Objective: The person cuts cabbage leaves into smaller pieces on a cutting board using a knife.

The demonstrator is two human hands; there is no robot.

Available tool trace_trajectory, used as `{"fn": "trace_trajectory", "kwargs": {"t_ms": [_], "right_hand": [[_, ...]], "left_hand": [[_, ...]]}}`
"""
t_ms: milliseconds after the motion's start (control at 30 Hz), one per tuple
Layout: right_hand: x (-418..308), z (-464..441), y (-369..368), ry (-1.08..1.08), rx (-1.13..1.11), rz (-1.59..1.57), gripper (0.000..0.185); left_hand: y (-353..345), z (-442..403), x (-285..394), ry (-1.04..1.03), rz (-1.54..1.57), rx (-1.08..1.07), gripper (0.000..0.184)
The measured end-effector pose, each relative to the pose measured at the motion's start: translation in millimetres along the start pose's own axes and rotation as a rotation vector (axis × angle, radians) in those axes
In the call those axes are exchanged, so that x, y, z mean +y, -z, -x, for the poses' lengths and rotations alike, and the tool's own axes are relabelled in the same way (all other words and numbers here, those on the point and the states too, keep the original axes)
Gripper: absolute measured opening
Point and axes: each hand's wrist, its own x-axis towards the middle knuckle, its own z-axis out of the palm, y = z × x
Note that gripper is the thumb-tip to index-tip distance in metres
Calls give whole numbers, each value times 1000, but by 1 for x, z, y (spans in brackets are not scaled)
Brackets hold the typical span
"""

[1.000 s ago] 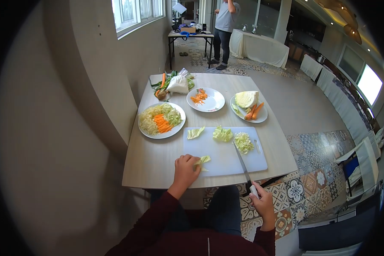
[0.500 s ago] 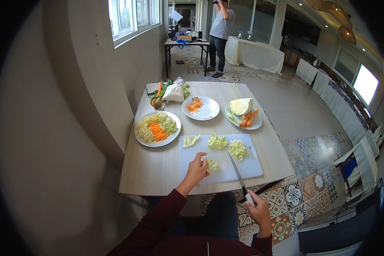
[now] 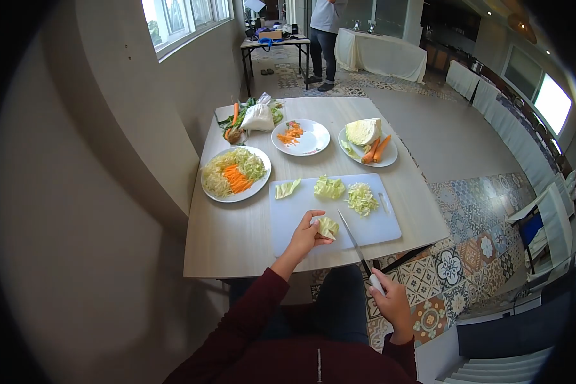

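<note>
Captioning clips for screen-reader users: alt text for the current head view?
A person's left hand holds a cabbage piece at a white cutting board, while the right hand grips a knife by its handle. More cabbage, some shredded, lies along the board's far side. Three plates of vegetables share the table.

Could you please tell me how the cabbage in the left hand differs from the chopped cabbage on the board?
The held cabbage is broad and leafy, while the chopped cabbage is a heap of small bits. The held cabbage is in the left hand; the chopped cabbage lies on the board, beside its handle slot. Both are pale green.
</note>
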Motion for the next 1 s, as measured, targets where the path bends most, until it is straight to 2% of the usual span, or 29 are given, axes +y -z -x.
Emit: {"fn": "trace_trajectory", "kwargs": {"t_ms": [67,167,233,267,367,467,567,667,767,900,1000], "right_hand": [[-6,2,2,-28,12,-21,46],[-25,3,9,-170,-25,-78,46],[-30,1,11,-225,-50,-68,47],[-27,1,11,-182,-39,-56,47],[-20,4,8,-99,-32,-7,47],[-2,3,-2,242,35,109,49],[-16,6,0,27,-59,48,49],[-16,5,-2,16,-56,0,49],[-27,4,0,-33,-104,-37,49],[-29,0,-8,-120,-199,7,50],[-21,0,-13,-114,-189,-7,52]], "left_hand": [[-1,-4,-1,-38,76,5,30],[-3,-6,10,9,457,-95,26],[-10,-4,15,-28,454,-92,25],[-12,-4,16,-47,453,-92,26],[2,-20,-5,30,282,121,29],[9,-14,-13,-30,-86,125,32],[8,-13,-4,41,-142,82,37],[6,-6,17,115,-190,78,45],[5,4,36,42,-329,122,51],[23,-1,36,65,-279,100,50],[45,-3,34,-66,-706,257,42]]}}
